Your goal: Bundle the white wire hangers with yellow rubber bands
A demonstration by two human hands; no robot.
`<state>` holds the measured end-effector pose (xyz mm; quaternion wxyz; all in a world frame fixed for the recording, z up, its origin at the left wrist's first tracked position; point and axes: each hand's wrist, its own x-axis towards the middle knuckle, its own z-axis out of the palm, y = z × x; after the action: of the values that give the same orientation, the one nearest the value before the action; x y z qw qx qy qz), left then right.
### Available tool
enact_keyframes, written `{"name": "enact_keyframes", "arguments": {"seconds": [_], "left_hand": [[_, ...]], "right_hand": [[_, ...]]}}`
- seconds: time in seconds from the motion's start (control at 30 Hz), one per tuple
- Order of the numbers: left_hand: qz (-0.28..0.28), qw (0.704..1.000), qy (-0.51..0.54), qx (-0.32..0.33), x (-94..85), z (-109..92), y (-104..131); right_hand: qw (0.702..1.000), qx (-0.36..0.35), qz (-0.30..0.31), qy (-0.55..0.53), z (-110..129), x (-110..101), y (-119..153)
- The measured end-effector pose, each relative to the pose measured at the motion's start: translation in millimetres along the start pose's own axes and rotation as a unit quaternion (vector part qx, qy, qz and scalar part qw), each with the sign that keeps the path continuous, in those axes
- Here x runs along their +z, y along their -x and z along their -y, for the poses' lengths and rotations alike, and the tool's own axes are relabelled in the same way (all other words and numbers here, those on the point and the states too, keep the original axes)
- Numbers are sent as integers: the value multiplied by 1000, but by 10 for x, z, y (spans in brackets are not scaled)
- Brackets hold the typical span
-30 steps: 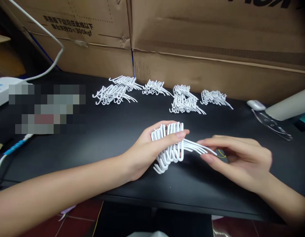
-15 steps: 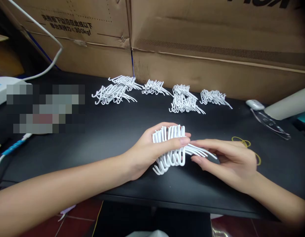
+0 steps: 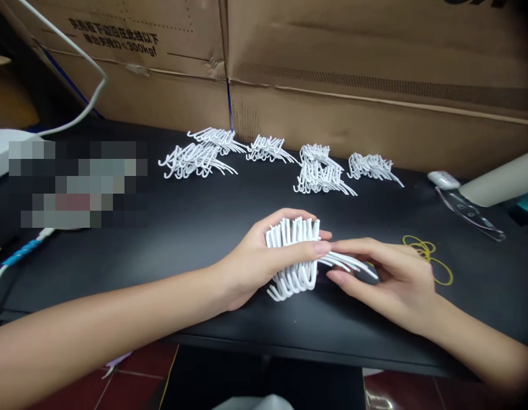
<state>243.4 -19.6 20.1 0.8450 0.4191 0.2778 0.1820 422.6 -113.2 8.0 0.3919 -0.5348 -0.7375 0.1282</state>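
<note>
Several white hooks (image 3: 295,278) sit bundled in the closed grip of the left hand (image 3: 262,261) above the black tabletop (image 3: 174,233), while the right hand (image 3: 398,282) has its thumb and forefinger parted around their straight ends, contact hard to tell, with thin yellow bands (image 3: 425,249) just behind it.

Can pass over the bare bench (image 3: 230,210) between the left hand (image 3: 264,257) and the rear bundles of white hooks (image 3: 368,167). Blocked behind these by cardboard boxes (image 3: 375,34), and on the right side by the pale tube (image 3: 503,179) with glasses (image 3: 471,215) beside.
</note>
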Motion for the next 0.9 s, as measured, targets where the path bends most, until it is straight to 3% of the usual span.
{"name": "enact_keyframes", "arguments": {"seconds": [0.13, 0.5, 0.9], "left_hand": [[13, 1000, -4, -16, 8, -24, 14], [19, 1000, -17, -11, 28, -12, 21], [4, 999, -34, -24, 17, -6, -2]], "right_hand": [[999, 27, 20, -26, -5, 31, 16], [997, -73, -20, 34, 37, 43, 9], [993, -94, -23, 62, 50, 35, -4]]}}
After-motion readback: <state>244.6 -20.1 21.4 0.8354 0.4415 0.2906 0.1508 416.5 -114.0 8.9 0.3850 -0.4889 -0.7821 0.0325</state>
